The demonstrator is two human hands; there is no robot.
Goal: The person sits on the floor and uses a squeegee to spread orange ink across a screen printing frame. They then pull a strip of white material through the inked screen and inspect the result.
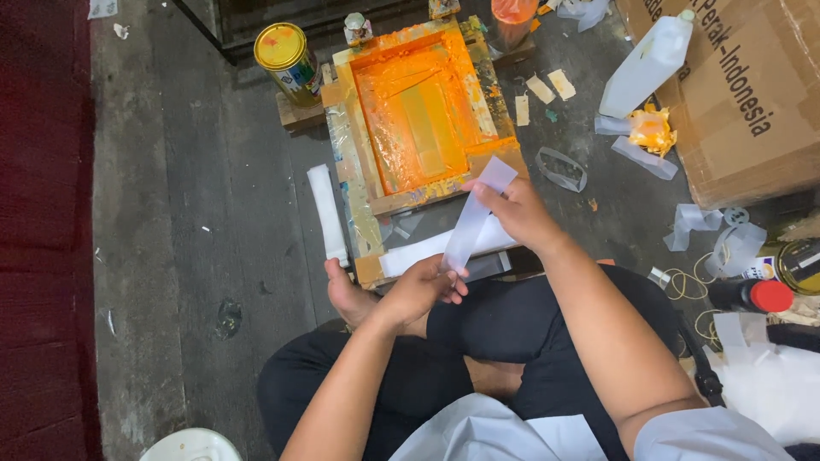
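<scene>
I sit cross-legged on a grey floor. Both hands hold a pale, translucent strip of tape (475, 213) stretched between them. My right hand (515, 211) pinches its upper end and my left hand (420, 288) grips its lower end. Just beyond the hands lies a wooden printing screen frame (359, 183) smeared with orange ink (418, 111). A white roll (410, 253) lies along the frame's near edge, under the strip.
A yellow-lidded tin (289, 60) stands left of the frame, and a white rolled cloth (328, 213) lies beside it. A white plastic jug (647, 64), a cardboard box (743, 94), tape scraps (559, 168), rubber bands and a red-capped can (752, 295) crowd the right. A red carpet (43, 213) edges the left.
</scene>
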